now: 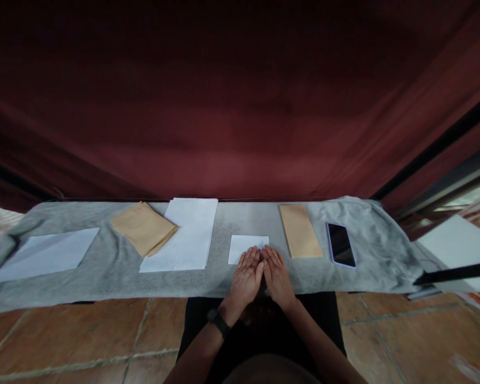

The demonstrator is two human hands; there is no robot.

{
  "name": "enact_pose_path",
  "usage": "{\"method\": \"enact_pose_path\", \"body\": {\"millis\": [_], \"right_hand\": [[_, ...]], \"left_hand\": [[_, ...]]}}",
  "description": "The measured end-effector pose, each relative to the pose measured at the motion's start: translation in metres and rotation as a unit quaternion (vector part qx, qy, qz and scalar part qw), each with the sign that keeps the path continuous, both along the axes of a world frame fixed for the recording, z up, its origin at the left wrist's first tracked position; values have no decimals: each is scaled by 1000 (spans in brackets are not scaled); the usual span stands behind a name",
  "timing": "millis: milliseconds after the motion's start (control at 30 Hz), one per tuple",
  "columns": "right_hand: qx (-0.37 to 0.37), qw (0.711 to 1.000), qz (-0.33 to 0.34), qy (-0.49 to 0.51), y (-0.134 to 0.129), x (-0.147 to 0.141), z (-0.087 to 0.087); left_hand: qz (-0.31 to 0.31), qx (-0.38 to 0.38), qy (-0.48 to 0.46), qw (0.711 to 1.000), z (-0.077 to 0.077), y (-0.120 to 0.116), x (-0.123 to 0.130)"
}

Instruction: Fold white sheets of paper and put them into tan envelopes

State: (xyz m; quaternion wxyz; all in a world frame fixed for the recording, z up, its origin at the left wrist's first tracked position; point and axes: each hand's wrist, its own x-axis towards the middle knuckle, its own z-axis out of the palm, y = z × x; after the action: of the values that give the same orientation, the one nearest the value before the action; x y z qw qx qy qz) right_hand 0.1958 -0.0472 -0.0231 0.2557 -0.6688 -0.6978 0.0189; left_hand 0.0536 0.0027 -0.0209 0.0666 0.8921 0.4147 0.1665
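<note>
A small white piece of paper [242, 245] lies near the front middle of the grey cloth. My left hand [246, 277] rests over its lower part, palm down with the fingers stretched out. Beside it, my right hand [277, 276] lies flat in the same way, its fingertips at the paper's right edge. The two hands nearly meet at the thumbs and index fingers. A small dark purplish spot shows between the fingertips; I cannot make out what it is. Part of the paper is hidden under the hands.
Grey cloth [248, 216] covers the narrow table. Left of my hands lie white sheets [188, 234], brown envelopes [144, 226] overlapping them, and another white sheet [50, 250]. To the right are a brown envelope [301, 232] and a phone [341, 245]. A dark red curtain [240, 106] hangs behind.
</note>
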Motion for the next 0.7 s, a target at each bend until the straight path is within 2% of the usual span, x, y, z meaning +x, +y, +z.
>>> {"method": "enact_pose_path", "body": {"millis": [233,433,700], "right_hand": [[-36,994,27,-97,20,-8,-5],[-41,992,-26,-119,17,-10,-10],[2,992,-67,-104,17,-7,-16]], "left_hand": [[9,6,34,999,-6,22,-9],[64,35,26,997,-16,22,-10],[131,54,4,990,-11,26,-30]]}}
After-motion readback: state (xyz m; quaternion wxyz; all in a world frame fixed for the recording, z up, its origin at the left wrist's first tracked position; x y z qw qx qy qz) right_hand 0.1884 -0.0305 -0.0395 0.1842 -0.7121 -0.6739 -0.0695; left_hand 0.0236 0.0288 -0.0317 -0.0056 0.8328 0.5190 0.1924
